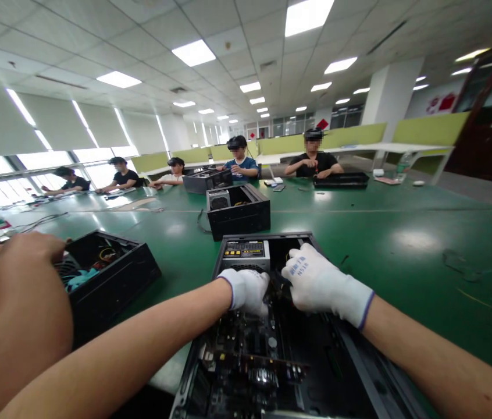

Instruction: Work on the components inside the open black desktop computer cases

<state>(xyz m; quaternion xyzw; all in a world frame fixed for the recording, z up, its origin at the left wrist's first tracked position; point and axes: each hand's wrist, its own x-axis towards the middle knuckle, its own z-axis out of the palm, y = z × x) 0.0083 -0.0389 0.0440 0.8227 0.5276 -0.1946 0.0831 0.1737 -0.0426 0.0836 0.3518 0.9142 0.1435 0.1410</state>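
An open black computer case (pixel 355 364) lies in front of me, with a power supply (pixel 246 250) at its far left corner. Both my hands wear white knitted gloves. My left hand (pixel 250 290) reaches down over the motherboard (pixel 246 337), just below the power supply, its fingers curled and pinched. My right hand (pixel 313 278) is closed beside it, near some dark cables (pixel 278 285) between the two hands. The fingertips are partly hidden, so whatever they grip cannot be made out. A circuit board (pixel 263 369) with a round metallic part crosses the nearer part of the case.
Another open case (pixel 110 285) with a teal fan stands left, by a co-worker's arm (pixel 32 291). A further case (pixel 239 218) sits straight ahead on the green table (pixel 403 250). Several people work along the far side. Loose cable (pixel 459 262) lies right.
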